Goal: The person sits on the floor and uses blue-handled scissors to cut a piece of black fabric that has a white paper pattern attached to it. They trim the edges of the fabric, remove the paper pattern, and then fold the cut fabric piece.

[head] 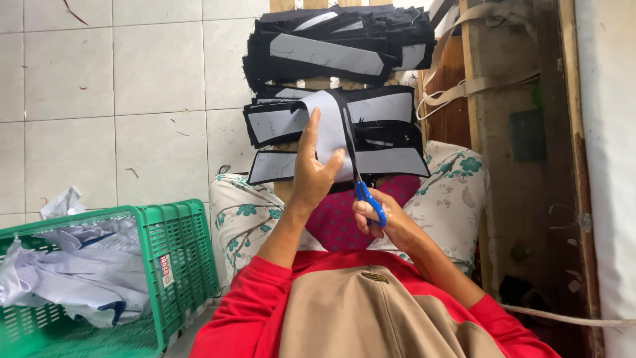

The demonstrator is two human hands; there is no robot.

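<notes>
Centrally, the left hand (311, 176) pinches a grey-and-black fabric piece (328, 126) held upright; just right, the right hand (384, 222) grips blue-handled scissors (361, 179) cutting its edge.

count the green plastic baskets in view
1: the green basket sits on the tiled floor at lower left, holding crumpled pale cloth. Others may lie outside the frame.

Only one label shows here: a small rectangular sticker (164, 270) on the outer side wall of the green plastic crate (189, 265) standing on the floor to my left. It sits upright near the crate's front corner, about midway up the lattice wall. It is white with red print. I see no packages, signs or screens.
</notes>
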